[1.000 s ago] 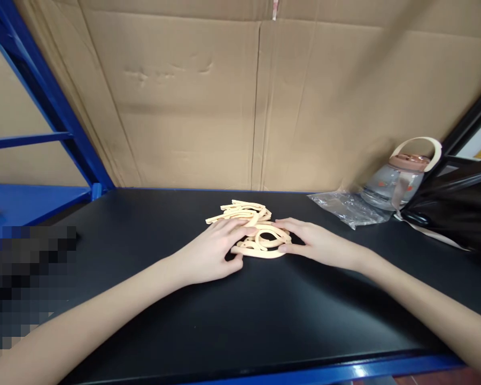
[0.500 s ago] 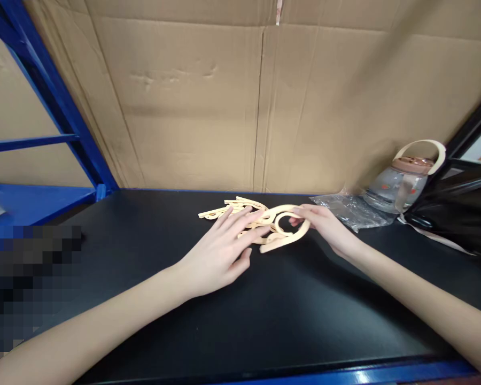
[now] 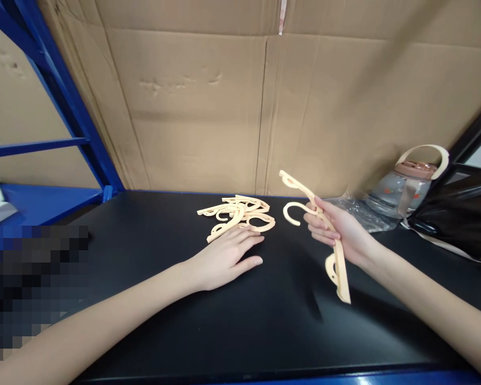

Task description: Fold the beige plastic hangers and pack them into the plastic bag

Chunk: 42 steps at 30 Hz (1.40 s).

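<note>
A cream folding clothes hanger is in my right hand, lifted above the black tabletop with its hook pointing left. My right fingers wrap around its middle, and its two arms stick out above and below the hand. My left hand lies palm down with fingers stretched out, touching the near side of a pile of similar cream hangers. These overlap, so single ones are hard to tell apart. Part of the pile is hidden behind my left fingers.
The black tabletop ends at a cardboard wall. At the back right stand a clear water jug with a pink lid and a crumpled plastic bag. A black bag lies at the right edge, and a blue metal frame rises at left.
My right hand has moved right, carrying one hanger away from the pile and turning it more upright. My left hand has shifted slightly and now rests lower by the pile.
</note>
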{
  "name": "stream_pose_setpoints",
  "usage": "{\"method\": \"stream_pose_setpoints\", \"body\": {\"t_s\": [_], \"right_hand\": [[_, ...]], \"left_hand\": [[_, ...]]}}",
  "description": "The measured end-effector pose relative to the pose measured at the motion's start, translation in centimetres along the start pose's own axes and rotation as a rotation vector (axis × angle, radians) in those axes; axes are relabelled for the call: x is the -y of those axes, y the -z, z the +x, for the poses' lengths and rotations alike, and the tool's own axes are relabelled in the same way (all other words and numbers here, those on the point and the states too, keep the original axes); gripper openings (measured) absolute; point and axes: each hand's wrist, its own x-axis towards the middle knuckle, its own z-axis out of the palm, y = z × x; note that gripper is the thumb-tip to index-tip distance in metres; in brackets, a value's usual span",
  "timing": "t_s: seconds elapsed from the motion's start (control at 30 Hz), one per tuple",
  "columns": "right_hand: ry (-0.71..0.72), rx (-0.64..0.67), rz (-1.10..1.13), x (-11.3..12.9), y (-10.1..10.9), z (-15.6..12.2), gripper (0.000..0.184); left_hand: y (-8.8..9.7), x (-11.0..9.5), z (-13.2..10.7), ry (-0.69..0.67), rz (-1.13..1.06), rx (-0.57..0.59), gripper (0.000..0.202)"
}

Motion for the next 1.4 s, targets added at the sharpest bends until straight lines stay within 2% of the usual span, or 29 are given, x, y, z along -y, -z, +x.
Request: {"method": "stream_pose_setpoints", "body": {"t_s": [0.07,0.2,0.3,0.37,0.5,0.6,0.7,0.77,0.87,1.0,1.1,1.2,1.3,1.37,1.4], "right_hand": [[-0.05,0.089,-0.056,-0.6,-1.1,-0.6,0.028],[-0.118,0.18,-0.205,-2.0,-3.1,-1.8,0.032],[-0.209,0.228,-0.311,-2.8,-4.0,-2.2,0.034],[-0.208,0.197,-0.392,-3.2,-4.0,-2.1,0.033],[-0.073,0.07,-0.684,-3.5,-3.0,-1.3,0.033],[0.097,0.023,-1.076,-3.3,-2.3,-1.1,0.033],[0.303,-0.01,-1.446,-3.1,-2.5,-1.2,0.021],[0.421,0.008,-1.538,-3.1,-3.2,-1.1,0.014],[0.55,0.083,-1.616,-3.5,-4.5,-0.3,0.016],[0.654,0.25,-1.885,-4.2,-5.7,1.0,0.015],[0.671,0.274,-2.063,-4.6,-6.4,1.4,0.023],[0.597,0.277,-2.089,-4.6,-6.9,1.5,0.025],[0.407,0.249,-1.958,-4.0,-6.5,2.0,0.018],[0.289,0.157,-1.762,-3.3,-5.7,2.5,0.012],[0.261,0.109,-1.618,-2.8,-5.2,2.7,0.016]], "left_hand": [[0.3,-0.2,0.3,0.1,-0.227,-0.115,0.043],[1.2,-1.7,0.8,0.324,-0.869,-0.317,0.044],[1.6,-2.5,0.6,0.406,-1.108,-0.372,0.032],[1.6,-2.6,0.4,0.453,-1.179,-0.372,0.022],[1.6,-2.2,0.1,0.547,-1.196,-0.336,0.019],[1.7,-1.9,0.2,0.58,-1.172,-0.29,0.024],[1.3,-1.7,0.4,0.611,-1.164,-0.231,0.025],[0.8,-1.7,0.5,0.621,-1.184,-0.151,0.025],[0.1,-1.6,0.6,0.632,-1.213,-0.051,0.026],[0.3,-1.5,0.8,0.669,-1.239,-0.017,0.028],[0.6,-1.7,0.8,0.67,-1.255,-0.068,0.027],[0.4,-2.4,0.6,0.664,-1.245,-0.136,0.025],[0.0,-3.3,0.1,0.608,-1.201,-0.149,0.027],[-0.2,-3.8,-0.2,0.557,-1.109,-0.109,0.031],[-0.2,-3.9,-0.4,0.541,-1.042,-0.073,0.032]]}}
